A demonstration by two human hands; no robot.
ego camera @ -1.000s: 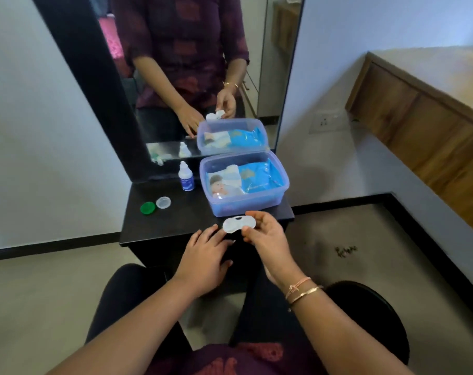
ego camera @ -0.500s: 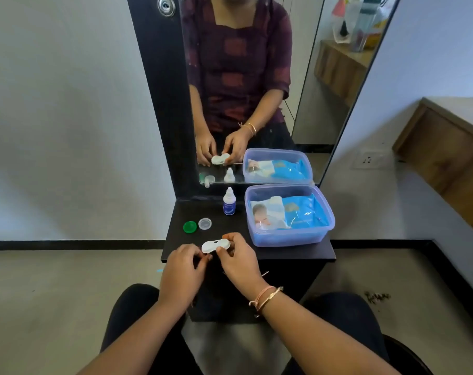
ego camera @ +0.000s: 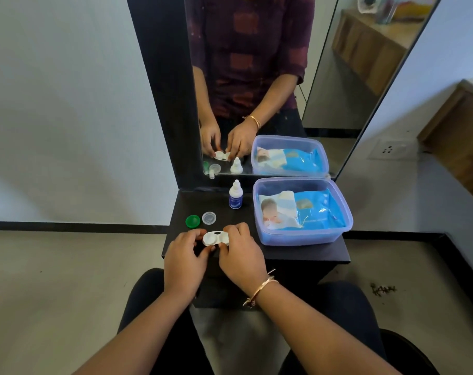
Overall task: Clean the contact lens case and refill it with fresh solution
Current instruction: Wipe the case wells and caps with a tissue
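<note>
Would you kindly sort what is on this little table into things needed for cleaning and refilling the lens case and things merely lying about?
For the job:
lens case, held by left hand and right hand
green cap
clear cap
solution bottle

Lying about:
plastic box
blue wipes pack inside it

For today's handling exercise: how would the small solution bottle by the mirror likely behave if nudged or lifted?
The solution bottle stands upright, tall against a narrow base, so a sideways nudge would probably tip it. Its round body suggests it would then roll on the black table. Being small and plastic-looking, it likely lifts easily.
</note>
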